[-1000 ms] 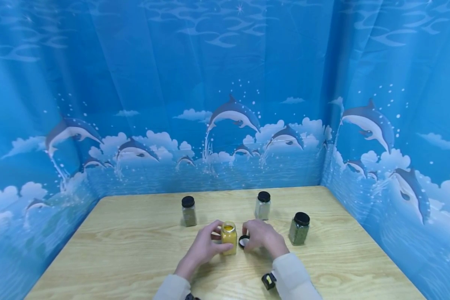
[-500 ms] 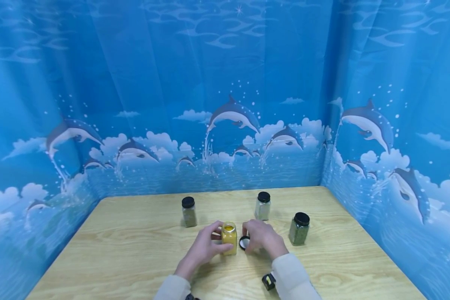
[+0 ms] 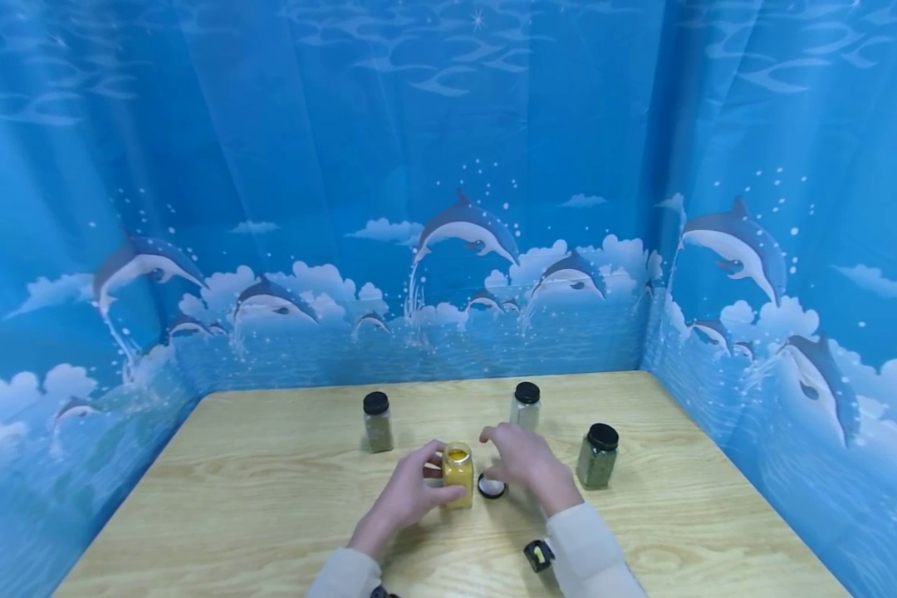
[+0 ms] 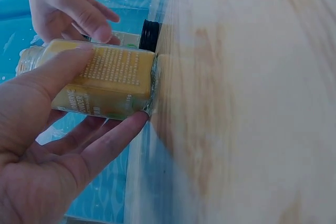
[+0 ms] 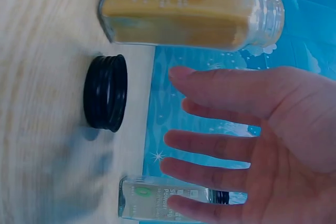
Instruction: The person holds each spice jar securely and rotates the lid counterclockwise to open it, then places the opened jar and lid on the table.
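The left hand (image 3: pixel 409 492) curls round an uncapped glass turmeric jar (image 3: pixel 459 475), probably slick, breakable, best held mid-body; the right hand (image 3: pixel 529 462), spread and empty, hovers above its black lid (image 5: pixel 105 93).

Blue curtains (image 3: pixel 329 149) printed with dolphins (image 3: pixel 463 220), white clouds (image 3: pixel 323 282) and rippling water (image 3: pixel 306 361) hang behind a pale wooden table (image 3: pixel 269 490) and along both its sides; vertical folds (image 3: pixel 656 166) crease the curtains.
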`<state>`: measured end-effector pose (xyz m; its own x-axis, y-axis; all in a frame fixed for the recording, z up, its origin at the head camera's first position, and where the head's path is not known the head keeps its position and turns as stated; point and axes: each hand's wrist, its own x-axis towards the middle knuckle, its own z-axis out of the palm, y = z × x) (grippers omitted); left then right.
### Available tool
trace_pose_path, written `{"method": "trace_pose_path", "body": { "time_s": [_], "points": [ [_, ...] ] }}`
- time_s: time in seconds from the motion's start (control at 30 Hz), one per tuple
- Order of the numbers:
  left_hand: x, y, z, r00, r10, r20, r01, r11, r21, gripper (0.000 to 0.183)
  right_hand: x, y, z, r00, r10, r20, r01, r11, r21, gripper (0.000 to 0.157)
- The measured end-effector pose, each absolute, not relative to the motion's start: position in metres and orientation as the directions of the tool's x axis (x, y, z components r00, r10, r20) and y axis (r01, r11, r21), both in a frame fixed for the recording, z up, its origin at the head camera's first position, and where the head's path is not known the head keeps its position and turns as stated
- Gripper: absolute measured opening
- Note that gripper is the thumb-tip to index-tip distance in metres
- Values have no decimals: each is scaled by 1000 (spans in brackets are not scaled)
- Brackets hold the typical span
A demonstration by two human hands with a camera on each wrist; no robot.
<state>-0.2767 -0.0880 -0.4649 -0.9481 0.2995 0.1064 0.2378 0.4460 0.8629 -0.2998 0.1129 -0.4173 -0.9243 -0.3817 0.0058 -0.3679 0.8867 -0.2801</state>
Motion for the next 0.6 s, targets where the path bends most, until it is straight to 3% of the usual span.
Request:
{"method": "trace_pose_path", "body": {
  "time_s": [0.37, 0.6],
  "points": [
    [-274, -85, -466, -946, 293, 138, 262, 442, 858, 46, -300, 116, -412, -922, -385, 28, -375, 875, -307, 43],
    [-270, -91, -456, -945, 305, 118, 260, 483, 836, 68, -299, 119, -403, -929, -358, 91, -368, 878, -306, 40]
  ]
}}
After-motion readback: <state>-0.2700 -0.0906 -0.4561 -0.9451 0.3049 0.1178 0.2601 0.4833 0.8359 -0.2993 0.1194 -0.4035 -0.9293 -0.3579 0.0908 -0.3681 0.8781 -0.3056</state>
